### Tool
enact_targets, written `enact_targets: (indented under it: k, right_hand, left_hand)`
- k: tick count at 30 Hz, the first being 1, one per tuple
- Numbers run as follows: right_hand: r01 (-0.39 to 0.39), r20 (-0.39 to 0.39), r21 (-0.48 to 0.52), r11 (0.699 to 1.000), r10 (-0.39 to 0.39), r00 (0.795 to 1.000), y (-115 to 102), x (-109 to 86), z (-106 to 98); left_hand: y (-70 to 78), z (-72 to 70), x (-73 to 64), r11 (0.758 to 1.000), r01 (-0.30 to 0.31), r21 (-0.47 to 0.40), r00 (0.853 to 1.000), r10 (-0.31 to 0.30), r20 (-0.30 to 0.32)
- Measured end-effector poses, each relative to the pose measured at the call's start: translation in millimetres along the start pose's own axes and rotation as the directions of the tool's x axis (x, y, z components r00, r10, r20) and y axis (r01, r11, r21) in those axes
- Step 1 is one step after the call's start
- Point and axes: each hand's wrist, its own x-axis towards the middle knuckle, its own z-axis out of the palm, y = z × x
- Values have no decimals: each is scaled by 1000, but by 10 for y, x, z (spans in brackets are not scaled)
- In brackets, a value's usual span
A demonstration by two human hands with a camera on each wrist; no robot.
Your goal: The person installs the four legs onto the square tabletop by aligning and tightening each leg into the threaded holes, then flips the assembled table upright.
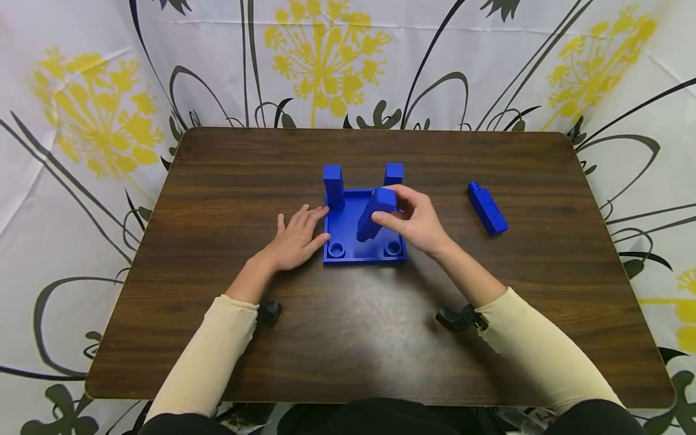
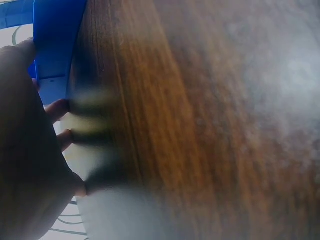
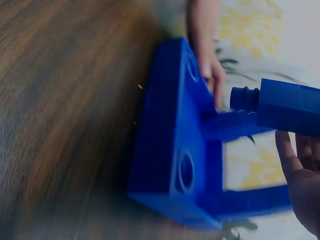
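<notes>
A blue square base (image 1: 353, 261) with a raised rim lies on the table, hollow side up. Two blue legs stand upright in its far corners, a left one (image 1: 333, 184) and a right one (image 1: 394, 174). Round sockets show at the near left (image 1: 336, 249) and near right (image 1: 393, 248). My right hand (image 1: 418, 222) grips a third blue leg (image 3: 287, 105), tilted over the base, its threaded end bare in the right wrist view. Spread fingers of my left hand (image 1: 295, 240) touch the left side of the base.
Another blue leg (image 1: 487, 209) with a threaded end lies on the brown wooden table (image 1: 348, 332), right of the base. A white curtain (image 1: 217, 60) with yellow flowers hangs behind the table's far edge.
</notes>
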Motion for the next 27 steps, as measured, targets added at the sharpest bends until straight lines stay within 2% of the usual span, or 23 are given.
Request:
enact_targets:
  k: [4, 8, 19, 27]
  right_hand:
    - [24, 108, -4, 1000, -24, 994, 61, 82, 210]
    - [35, 165, -12, 999, -33, 986, 129, 119, 356]
    - [35, 221, -111, 993, -10, 975, 204, 130, 530]
    - [99, 271, -176, 979, -49, 961, 270, 139, 595]
  left_hand:
    - [-4, 11, 6, 1000, 7, -7, 1000, -7, -3]
    - [3, 3, 2, 1000, 9, -13, 1000, -9, -5]
    - [-4, 5, 4, 1000, 1, -8, 1000, -1, 13]
    - [-13, 6, 2, 1000, -8, -5, 1000, 8, 15]
